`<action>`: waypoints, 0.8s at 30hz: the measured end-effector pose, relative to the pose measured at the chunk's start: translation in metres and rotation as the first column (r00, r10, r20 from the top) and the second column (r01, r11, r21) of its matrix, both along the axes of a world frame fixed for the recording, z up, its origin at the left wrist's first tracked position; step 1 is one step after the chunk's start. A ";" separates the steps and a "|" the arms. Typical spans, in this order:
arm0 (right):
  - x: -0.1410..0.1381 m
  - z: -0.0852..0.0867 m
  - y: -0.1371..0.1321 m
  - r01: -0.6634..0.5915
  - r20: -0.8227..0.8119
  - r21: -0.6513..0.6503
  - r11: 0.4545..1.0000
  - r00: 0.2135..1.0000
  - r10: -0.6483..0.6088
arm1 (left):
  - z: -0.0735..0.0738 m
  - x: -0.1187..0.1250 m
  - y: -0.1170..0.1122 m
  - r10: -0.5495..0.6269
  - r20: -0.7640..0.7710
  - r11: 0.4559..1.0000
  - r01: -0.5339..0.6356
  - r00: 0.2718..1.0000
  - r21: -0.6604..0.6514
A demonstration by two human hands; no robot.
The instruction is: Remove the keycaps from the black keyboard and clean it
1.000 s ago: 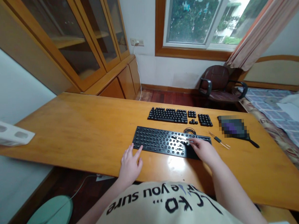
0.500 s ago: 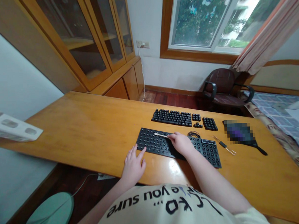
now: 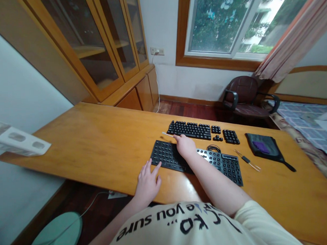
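Note:
A black keyboard base (image 3: pixel 164 153), stripped of its keycaps, lies on the wooden desk in front of me. My left hand (image 3: pixel 148 180) rests at its near left corner with fingers spread, the fingertips touching the edge. Above the base's far edge, my right hand (image 3: pixel 185 146) is closed on a thin white stick (image 3: pixel 168 134) with a slightly wider tip. The tip points left and is held off the base; its exact kind is too small to tell. My right forearm hides the middle of the base. Beyond it, the removed keycaps (image 3: pixel 189 129) stand in keyboard order.
Right of the base lies a wire keycap puller (image 3: pixel 246 159). A dark pouch (image 3: pixel 271 147) with a purple piece (image 3: pixel 261 147) on it is farther right. A coiled black cable (image 3: pixel 213 148) sits behind the base. A white box-like object (image 3: pixel 24 140) stands at the desk's left end.
My right hand has moved left and away from me, lifting the white stick from over the keyboard base to beyond its far edge. My left hand keeps its place at the corner.

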State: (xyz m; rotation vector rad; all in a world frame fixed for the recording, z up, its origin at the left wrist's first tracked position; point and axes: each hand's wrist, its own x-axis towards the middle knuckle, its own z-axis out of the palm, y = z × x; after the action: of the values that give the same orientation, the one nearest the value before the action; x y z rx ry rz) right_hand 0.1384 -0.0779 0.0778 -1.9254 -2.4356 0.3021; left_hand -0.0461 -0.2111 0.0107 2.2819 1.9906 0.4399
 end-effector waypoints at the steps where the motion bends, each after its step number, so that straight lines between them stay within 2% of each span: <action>1: 0.004 0.000 0.002 -0.013 -0.023 0.009 1.000 1.000 0.013 | 0.000 0.000 0.000 0.001 -0.001 1.000 -0.001 1.000 -0.001; 5: 0.020 -0.002 0.008 -0.132 -0.064 -0.045 0.990 0.990 0.129 | -0.001 0.000 0.000 -0.001 -0.007 1.000 0.001 1.000 0.003; 9: 0.023 -0.004 0.007 -0.062 -0.028 -0.021 0.998 0.998 0.061 | 0.000 0.001 0.000 0.004 -0.013 1.000 -0.004 1.000 0.003; 14: 0.014 -0.004 0.005 -0.132 -0.014 -0.049 0.990 0.991 0.132 | 0.001 0.001 0.000 0.009 -0.015 1.000 -0.009 1.000 -0.008; 18: 0.012 -0.002 0.007 -0.060 -0.002 -0.006 0.998 0.998 0.060 | 0.000 0.001 0.000 0.013 0.003 1.000 -0.013 1.000 0.001; 22: 0.006 -0.004 0.005 -0.219 -0.068 0.014 0.976 0.973 0.219 | -0.002 0.001 0.000 0.003 0.008 1.000 -0.003 1.000 0.007; 24: 0.002 -0.008 0.003 -0.248 -0.068 -0.016 0.969 0.967 0.246 | -0.003 0.000 0.000 0.002 -0.008 1.000 -0.002 1.000 0.003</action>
State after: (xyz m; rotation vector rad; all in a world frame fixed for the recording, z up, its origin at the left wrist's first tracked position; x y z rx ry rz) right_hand 0.1404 -0.0745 0.0702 -1.5904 -2.6406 0.3958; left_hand -0.0457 -0.2109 0.0075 2.2872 1.9977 0.4356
